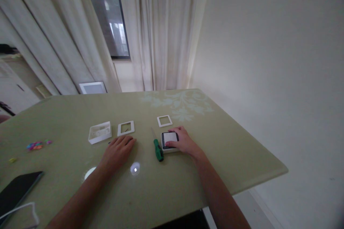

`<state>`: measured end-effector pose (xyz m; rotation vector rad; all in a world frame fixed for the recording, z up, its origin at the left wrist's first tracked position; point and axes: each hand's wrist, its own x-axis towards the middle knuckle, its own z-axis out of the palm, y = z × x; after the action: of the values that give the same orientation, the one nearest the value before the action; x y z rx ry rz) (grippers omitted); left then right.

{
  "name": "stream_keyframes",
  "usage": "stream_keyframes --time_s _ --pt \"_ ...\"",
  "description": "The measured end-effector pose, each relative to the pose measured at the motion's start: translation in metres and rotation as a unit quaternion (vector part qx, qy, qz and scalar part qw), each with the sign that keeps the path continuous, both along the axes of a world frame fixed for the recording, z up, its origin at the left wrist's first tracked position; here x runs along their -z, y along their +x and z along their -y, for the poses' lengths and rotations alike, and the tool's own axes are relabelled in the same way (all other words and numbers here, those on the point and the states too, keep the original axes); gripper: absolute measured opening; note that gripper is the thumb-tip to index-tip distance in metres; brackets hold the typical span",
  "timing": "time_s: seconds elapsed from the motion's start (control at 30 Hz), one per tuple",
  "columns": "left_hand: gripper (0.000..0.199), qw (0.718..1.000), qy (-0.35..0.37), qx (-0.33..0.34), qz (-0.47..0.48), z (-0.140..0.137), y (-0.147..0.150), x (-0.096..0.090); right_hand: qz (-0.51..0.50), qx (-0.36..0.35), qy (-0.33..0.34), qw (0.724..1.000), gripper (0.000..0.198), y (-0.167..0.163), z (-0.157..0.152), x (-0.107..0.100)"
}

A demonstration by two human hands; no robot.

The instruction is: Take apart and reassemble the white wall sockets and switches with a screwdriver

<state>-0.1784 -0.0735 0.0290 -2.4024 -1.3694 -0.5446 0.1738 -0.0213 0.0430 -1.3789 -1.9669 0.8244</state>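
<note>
On a green table [215, 139] before pale curtains [161, 32], left hand [118, 150] lay flat, fingers loose, holding nothing, right hand [184, 141] rested on a switch module [169, 138], screwdriver [157, 146] between them, white frames [125, 128] beyond.

This looks like a room in a home. Long cream fabric curtains [158, 28] hang in folds across the upper left and centre of the frame, parted around a dark-framed window [107, 10]. A plain off-white painted wall [268, 50] fills the right side. The lower half is taken by a large table with a glossy olive-green top [220, 150] printed with a pale leaf pattern near its far edge. At the far left edge sits pale cabinet furniture [16, 93], and a black flat phone [18, 189] lies at the lower left corner.
</note>
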Motion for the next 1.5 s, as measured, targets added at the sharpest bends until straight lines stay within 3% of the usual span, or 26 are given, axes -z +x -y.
stream_keyframes --time_s 0.27,0.33,0.43,0.5,0.63,0.77,1.0,1.17,1.23,1.3,1.37,1.43,1.5 --pt "0.042 0.999 0.025 -0.036 0.025 0.001 -0.005 -0.004 -0.005 -0.001 0.010 1.000 0.061 -0.012 0.003 -0.002" --pt "0.038 0.999 0.016 0.002 0.030 0.004 0.007 -0.004 -0.007 -0.007 0.012 1.000 0.062 -0.016 0.004 -0.003" --pt "0.032 0.993 -0.028 0.115 0.022 0.012 0.038 -0.004 -0.006 -0.017 0.014 1.000 0.065 -0.019 0.007 -0.006" --pt "0.040 0.982 -0.066 0.178 0.022 0.018 0.054 -0.007 -0.003 -0.023 0.014 1.000 0.066 -0.019 0.009 -0.008" --pt "0.040 0.975 -0.107 0.192 0.023 0.024 0.057 -0.011 0.011 -0.028 0.010 0.999 0.069 -0.019 0.011 -0.011" --pt "0.035 0.979 -0.079 0.186 -0.019 0.022 0.045 -0.005 0.025 -0.037 0.019 0.999 0.067 -0.023 0.016 -0.013" --pt "0.029 0.984 -0.038 0.176 0.000 0.021 0.042 -0.005 0.036 -0.068 0.053 0.996 0.048 -0.033 0.023 -0.014" --pt "0.030 0.981 0.039 0.171 0.083 0.025 0.040 -0.015 0.050 -0.071 0.090 0.992 0.046 -0.040 0.026 -0.009" --pt "0.030 0.972 0.075 0.185 0.124 0.028 0.043 -0.019 0.052 -0.060 0.106 0.991 0.057 -0.044 0.029 -0.009" --pt "0.031 0.964 0.092 0.209 0.136 0.033 0.048 -0.025 0.056 -0.039 0.151 0.986 0.077 -0.048 0.034 -0.011" --pt "0.030 0.956 0.107 0.245 0.121 0.038 0.054 -0.031 0.069 -0.043 0.267 0.960 0.083 -0.050 0.040 -0.016" --pt "0.027 0.945 0.128 0.289 0.086 0.044 0.058 -0.037 0.076 -0.082 0.418 0.902 0.055 -0.052 0.047 -0.022" --pt "0.023 0.929 0.156 0.329 0.066 0.049 0.061 -0.040 0.068 -0.133 0.507 0.849 0.026 -0.052 0.052 -0.026"
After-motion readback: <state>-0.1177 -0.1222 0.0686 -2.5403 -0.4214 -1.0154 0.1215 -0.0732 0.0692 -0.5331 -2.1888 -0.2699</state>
